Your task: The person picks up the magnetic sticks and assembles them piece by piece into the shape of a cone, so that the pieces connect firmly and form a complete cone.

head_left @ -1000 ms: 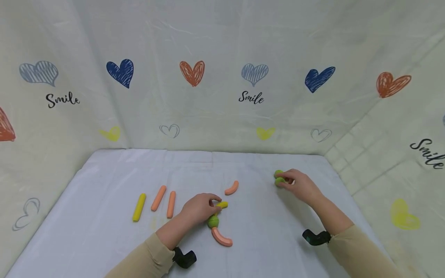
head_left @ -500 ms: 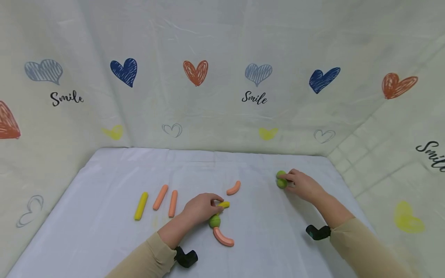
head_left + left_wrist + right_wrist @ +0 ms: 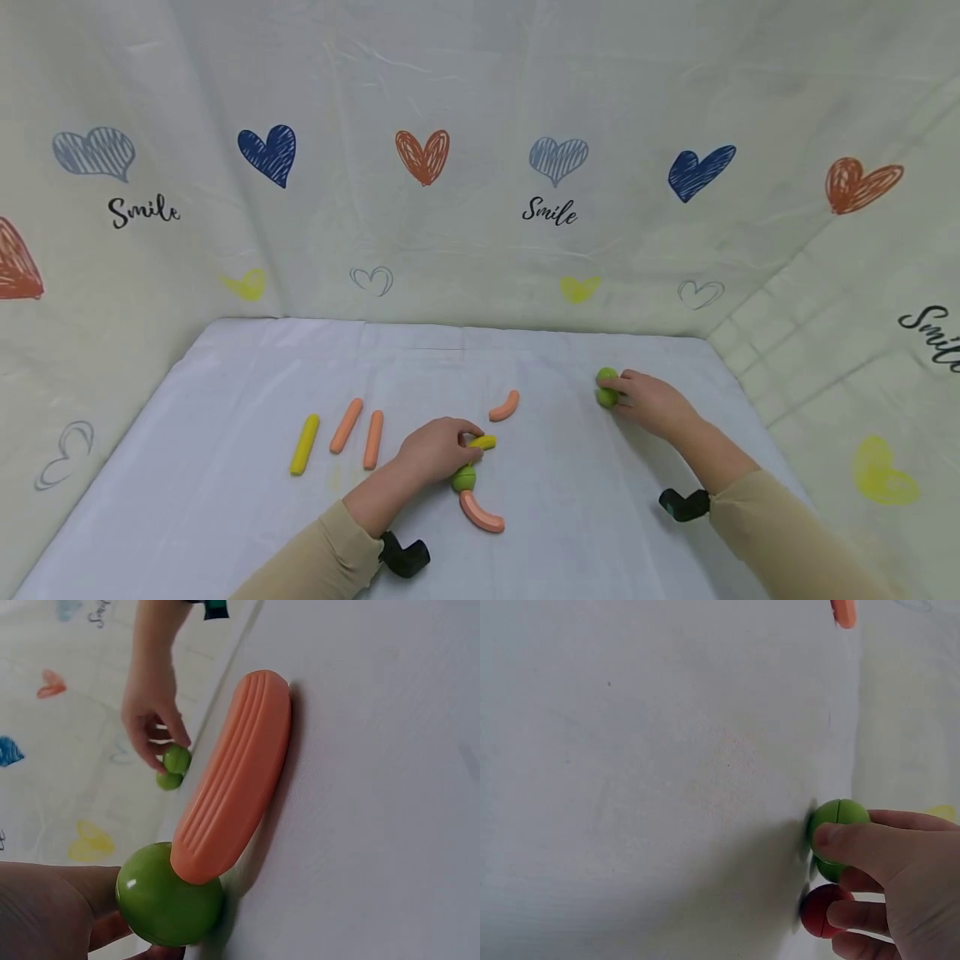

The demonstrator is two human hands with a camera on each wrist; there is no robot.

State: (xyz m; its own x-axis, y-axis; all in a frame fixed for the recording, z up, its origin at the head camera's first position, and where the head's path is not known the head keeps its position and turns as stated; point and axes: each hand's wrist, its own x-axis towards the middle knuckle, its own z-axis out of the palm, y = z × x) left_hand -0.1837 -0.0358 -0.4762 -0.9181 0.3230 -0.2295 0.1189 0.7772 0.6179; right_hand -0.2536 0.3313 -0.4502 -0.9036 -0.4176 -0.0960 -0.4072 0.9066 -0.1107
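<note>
My left hand (image 3: pixel 438 450) pinches a short yellow rod (image 3: pixel 483 442) near the table's middle. Just below its fingers sits a green ball (image 3: pixel 464 477), joined to a curved orange rod (image 3: pixel 481 512) that reaches toward the front. In the left wrist view the ridged orange rod (image 3: pixel 234 780) meets the green ball (image 3: pixel 166 900) end-on. At the back right, my right hand (image 3: pixel 654 402) grips a green ball (image 3: pixel 607 397) between thumb and fingers, with a second green ball (image 3: pixel 606 376) against it. The right wrist view shows a red ball (image 3: pixel 825 910) by the lower fingers.
Left of the left hand lie a straight yellow rod (image 3: pixel 304 445) and two straight orange rods, one (image 3: pixel 346 426) beside the other (image 3: pixel 372 440). A small curved orange rod (image 3: pixel 504 406) lies beyond the left hand. Printed cloth walls (image 3: pixel 465 250) rise behind and beside the white table (image 3: pixel 555 533).
The right hand's fingers have shifted on the green balls, its index finger reaching out over them and its thumb moving. The left hand stays in place. The head view has shifted slightly.
</note>
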